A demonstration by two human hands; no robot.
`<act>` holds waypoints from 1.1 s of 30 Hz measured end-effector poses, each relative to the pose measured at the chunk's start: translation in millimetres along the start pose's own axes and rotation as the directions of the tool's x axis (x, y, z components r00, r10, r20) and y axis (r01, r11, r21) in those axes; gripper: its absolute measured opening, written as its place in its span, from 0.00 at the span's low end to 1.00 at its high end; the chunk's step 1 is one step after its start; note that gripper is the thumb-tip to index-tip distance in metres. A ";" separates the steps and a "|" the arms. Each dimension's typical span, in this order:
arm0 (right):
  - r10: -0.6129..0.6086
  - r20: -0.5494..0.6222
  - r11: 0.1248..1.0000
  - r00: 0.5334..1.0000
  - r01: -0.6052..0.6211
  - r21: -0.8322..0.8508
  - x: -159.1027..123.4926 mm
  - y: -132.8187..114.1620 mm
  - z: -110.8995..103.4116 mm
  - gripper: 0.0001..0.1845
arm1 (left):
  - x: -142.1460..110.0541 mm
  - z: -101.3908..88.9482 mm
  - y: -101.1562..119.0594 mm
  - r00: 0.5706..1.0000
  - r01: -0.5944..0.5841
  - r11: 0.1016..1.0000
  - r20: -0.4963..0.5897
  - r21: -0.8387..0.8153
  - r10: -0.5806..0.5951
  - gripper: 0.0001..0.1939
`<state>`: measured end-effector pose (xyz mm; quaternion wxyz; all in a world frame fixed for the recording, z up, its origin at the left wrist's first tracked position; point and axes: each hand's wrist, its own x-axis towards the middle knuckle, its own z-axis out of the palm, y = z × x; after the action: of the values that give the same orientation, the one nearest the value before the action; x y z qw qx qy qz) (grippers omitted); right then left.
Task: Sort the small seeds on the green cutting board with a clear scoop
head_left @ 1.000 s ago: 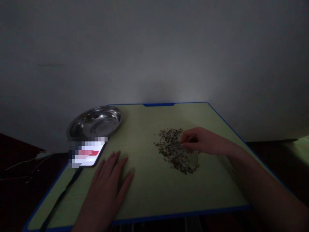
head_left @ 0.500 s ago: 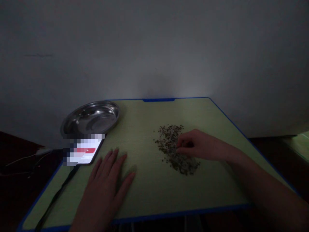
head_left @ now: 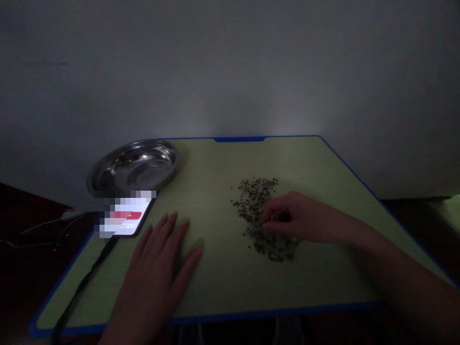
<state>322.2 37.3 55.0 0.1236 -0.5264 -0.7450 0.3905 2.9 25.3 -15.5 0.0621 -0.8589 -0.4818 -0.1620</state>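
Small dark and pale grains [head_left: 253, 201], perhaps beans or seeds, lie scattered in a loose patch on the light green table [head_left: 215, 278]. Over the right side of this patch is my right hand [head_left: 293, 218], thumb and forefinger brought together in a pinch. Whatever sits between those fingertips is too small and dim to make out. My left hand [head_left: 158, 268] rests flat on the tabletop left of the grains, fingers spread, holding nothing. Its fingertips are close to a lit phone [head_left: 131, 225].
A shiny metal basin [head_left: 134, 167] stands at the table's back left, just behind the phone. From the phone a black strap [head_left: 86, 285] runs to the front left. Blue trim edges the table, and a grey wall [head_left: 230, 67] rises behind it. White cables [head_left: 43, 225] lie off to the left.
The view has shifted slightly, so the table's back edge and basin appear a little higher. My right hand keeps its pinch over the grains; my left hand stays flat.
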 end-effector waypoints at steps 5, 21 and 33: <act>0.014 -0.005 1.000 1.000 -0.014 0.020 -3.8 -4.9 -3.3 0.08 | 0.8 -1.9 1.4 1.000 -0.005 1.000 0.013 0.000 0.005 0.32; 0.091 0.369 0.991 0.925 -0.048 -0.124 -18.9 2.2 -17.7 0.08 | 1.4 -4.4 4.1 0.999 0.010 1.000 0.041 -0.003 -0.010 0.31; 0.063 0.262 0.988 0.963 -0.024 -0.149 -10.4 2.3 -7.8 0.07 | 1.5 -5.6 5.4 0.997 0.035 0.999 0.066 -0.006 -0.034 0.31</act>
<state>332.7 32.0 60.9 -0.0249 -0.4932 -0.7694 0.4053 6.9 22.1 -9.4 0.0402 -0.8556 -0.4978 -0.1363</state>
